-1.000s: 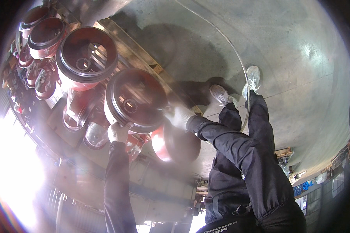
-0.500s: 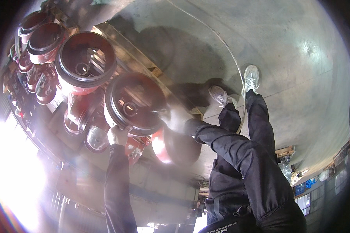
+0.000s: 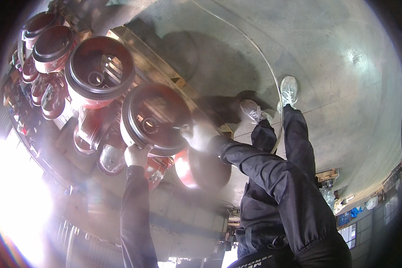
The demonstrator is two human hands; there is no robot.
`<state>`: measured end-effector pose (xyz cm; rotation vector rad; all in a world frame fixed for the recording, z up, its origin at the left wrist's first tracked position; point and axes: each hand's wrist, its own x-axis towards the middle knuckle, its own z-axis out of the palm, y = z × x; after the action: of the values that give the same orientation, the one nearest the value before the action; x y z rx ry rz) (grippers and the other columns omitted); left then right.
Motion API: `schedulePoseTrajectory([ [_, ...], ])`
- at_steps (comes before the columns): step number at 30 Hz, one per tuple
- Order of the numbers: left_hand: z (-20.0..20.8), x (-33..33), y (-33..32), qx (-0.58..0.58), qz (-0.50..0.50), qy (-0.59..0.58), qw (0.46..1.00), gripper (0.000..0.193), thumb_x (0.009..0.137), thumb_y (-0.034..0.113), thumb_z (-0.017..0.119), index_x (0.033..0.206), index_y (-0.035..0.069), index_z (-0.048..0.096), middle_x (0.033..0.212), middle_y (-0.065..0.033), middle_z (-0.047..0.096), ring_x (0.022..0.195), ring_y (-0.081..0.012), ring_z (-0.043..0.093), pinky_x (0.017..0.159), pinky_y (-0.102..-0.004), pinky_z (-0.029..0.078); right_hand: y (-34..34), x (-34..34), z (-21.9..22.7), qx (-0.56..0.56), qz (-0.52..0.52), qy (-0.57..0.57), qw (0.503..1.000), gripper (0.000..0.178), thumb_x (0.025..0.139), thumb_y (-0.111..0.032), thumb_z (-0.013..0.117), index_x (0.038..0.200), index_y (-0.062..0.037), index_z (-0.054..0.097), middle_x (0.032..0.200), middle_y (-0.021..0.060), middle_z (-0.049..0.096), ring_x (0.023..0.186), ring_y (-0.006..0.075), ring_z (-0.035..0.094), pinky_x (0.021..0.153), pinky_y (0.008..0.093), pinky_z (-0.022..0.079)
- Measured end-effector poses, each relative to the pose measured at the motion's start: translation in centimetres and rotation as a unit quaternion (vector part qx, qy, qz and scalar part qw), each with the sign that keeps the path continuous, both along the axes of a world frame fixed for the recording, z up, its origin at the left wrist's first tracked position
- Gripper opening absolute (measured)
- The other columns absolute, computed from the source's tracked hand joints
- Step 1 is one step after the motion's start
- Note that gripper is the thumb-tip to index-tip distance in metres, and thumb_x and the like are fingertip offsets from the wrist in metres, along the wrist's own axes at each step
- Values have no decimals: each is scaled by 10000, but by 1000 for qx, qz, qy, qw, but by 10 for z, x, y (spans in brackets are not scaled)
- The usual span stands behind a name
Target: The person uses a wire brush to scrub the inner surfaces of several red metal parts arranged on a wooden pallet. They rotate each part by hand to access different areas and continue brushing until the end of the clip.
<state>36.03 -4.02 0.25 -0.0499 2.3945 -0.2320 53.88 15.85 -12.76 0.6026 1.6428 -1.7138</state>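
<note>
- The bowl, red inside with a dark banded rim, sits over the wooden pallet, close to the long edge that faces the open floor and toward the pallet's near end.
- Its mouth is turned up toward the head camera; a ringed hole shows in its bottom.
- The left hand, in a white glove, is at the near side of the bowl, fingers bent onto the rim and gripping it.
- The right hand is at the bowl's floor-side rim, beside the pallet's near end. It is pale and hazy, so how far its fingers close cannot be told.
- A thin tip sticks out from the right hand toward the bowl's inside; the rest of the tool is hidden.
- A red dome lies just below the right hand, partly in shade.
- A second bowl stands beside the first, farther along the same pallet edge, with two smaller-looking bowls past it.
- Away from that edge, red castings lie crowded together.
- A pale hose curves across the grey floor to the person's legs, between the shoes.
</note>
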Motion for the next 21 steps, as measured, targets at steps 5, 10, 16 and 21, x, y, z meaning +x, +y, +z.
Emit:
schedulePoseTrajectory([
  [5,4,1,8,-13,-35,2,999,364,757,322,907,928,20,795,821,-143,775,758,-232,755,706,-377,554,15,-16,1,-31,-2,-12,999,445,1045,-430,513,1143,-33,687,967,214,727,844,373,701,775,496,526],
  [10,6,0,8,-14,-48,-5,999,382,748,342,907,937,30,796,841,-150,774,787,-260,760,729,-390,558,0,-22,-11,-22,61,-44,997,474,1068,-451,450,1230,-55,653,1040,215,722,910,372,694,829,482,518],
  [16,2,0,4,-4,-47,6,999,410,749,377,894,943,30,793,845,-173,765,801,-297,759,733,-394,561,-12,-25,-20,-30,57,6,998,452,1088,-421,395,1250,-62,617,1140,211,695,1001,368,678,887,459,511],
  [21,9,1,9,-29,-14,2,999,520,731,425,881,1018,11,751,957,-211,755,906,-358,740,806,-431,564,17,-35,-1,-69,22,-3,997,570,1043,-541,448,1136,-30,683,957,230,730,871,393,728,767,493,557],
])
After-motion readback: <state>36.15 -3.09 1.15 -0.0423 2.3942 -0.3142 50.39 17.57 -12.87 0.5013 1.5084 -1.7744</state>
